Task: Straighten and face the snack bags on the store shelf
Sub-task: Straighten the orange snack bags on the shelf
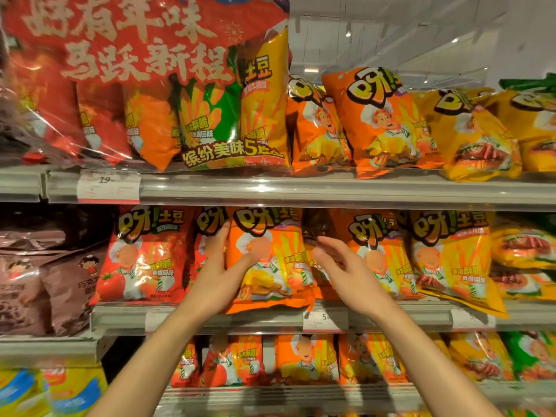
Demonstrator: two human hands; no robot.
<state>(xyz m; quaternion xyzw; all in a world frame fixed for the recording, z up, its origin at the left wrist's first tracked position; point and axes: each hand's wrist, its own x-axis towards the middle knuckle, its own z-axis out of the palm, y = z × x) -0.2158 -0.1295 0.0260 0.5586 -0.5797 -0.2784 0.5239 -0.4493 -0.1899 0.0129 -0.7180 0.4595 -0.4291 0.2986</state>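
My left grip [215, 270] pinched the orange bag [270, 291] by its left edge; my right grip [343, 270] hovered beside it, fingers spread.

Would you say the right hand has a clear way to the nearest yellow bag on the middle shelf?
Probably yes: the right hand is open nearby, and nothing stands before the yellow bag.

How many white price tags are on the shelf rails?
4: a top-rail tag at left; three middle-rail tags, at left, centre and right. Others may be hidden.
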